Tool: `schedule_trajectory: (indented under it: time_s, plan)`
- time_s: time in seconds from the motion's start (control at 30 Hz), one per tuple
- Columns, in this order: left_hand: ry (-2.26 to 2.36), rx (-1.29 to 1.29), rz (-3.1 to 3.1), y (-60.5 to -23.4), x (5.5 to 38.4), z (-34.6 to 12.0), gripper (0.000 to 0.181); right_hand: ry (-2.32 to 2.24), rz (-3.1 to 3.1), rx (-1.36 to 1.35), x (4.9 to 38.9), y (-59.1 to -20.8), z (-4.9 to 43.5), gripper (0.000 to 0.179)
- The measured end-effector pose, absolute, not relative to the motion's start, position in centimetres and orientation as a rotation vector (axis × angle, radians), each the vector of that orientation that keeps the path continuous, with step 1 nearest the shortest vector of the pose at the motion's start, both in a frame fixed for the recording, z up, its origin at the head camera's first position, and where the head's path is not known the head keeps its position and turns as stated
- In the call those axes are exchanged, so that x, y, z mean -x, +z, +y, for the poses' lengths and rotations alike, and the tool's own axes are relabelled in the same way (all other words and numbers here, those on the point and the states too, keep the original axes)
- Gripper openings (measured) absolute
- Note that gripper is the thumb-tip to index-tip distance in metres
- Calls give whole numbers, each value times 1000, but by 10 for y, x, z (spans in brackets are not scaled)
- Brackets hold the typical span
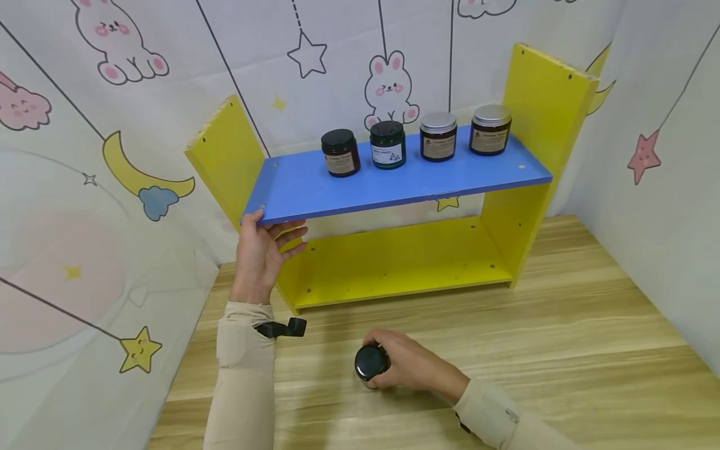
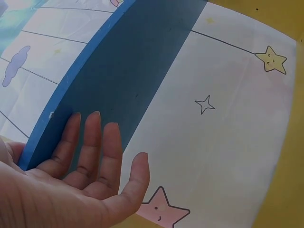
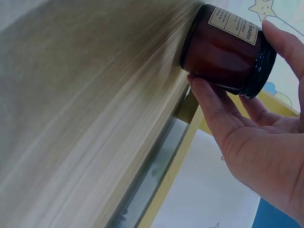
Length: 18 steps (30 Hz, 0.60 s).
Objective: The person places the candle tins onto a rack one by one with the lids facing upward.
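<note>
My right hand (image 1: 412, 362) grips an amber glass candle jar (image 3: 223, 52) with a black lid and cream label, thumb on one side and fingers on the other. The jar is upright on the wooden table, in front of the shelf unit. At the left front corner of the blue shelf board (image 1: 394, 184), my left hand (image 1: 260, 256) holds the edge, thumb at the top and fingers underneath. Along the board stand an amber jar with a black lid (image 1: 340, 154), a green black-lidded jar (image 1: 388, 145), and two silver-lidded amber jars, one in the middle (image 1: 438, 137), one right (image 1: 490, 130).
Yellow side panels, left (image 1: 227, 156) and right (image 1: 545, 106), flank the blue board. Below it lies a yellow bottom shelf (image 1: 394, 256). The wood-grain table (image 1: 562, 350) extends in front. A printed cloth (image 1: 332, 94) with rabbits and stars hangs behind and at both sides.
</note>
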<state>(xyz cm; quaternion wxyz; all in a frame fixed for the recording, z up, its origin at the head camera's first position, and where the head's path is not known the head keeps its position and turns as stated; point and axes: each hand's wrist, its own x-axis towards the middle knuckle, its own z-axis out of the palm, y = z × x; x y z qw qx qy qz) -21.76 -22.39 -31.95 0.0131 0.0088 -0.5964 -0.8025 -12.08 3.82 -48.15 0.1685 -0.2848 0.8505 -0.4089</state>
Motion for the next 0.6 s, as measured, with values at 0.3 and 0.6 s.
schedule_trajectory:
  time_s: [0.3, 0.6]
  plan:
    - [-2530, -51, -1839, -318, 219, -223, 66, -1163, 2417, 793, 120, -482, 38, 62]
    - [-2525, -65, -1836, -317, 220, -221, 65, -1208, 2383, 808, 121, -483, 39, 58]
